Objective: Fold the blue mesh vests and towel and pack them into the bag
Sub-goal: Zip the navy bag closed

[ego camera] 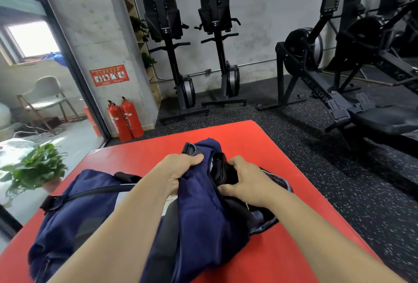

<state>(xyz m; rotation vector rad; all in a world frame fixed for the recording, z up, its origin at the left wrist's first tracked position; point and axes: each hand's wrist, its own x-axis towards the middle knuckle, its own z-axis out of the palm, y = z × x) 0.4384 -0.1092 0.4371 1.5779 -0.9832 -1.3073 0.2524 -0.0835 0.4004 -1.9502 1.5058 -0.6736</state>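
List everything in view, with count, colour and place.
bag: one, navy, on the mat
mat: one, red, on the speckled floor
fire extinguishers: two, red, at the pillar's foot; a third shows at the glass beside them
sign: one, red, on the pillar
rowing machines: two, black, upright at the wall; more at right, count unclear
plant: one, green, left of the mat
chair: one, pale, beyond the glass
left hand: grips the bag's fabric
right hand: grips at the bag's opening

One head-worn wide-angle camera looks forward and steeply down, close over a red mat [260, 147].
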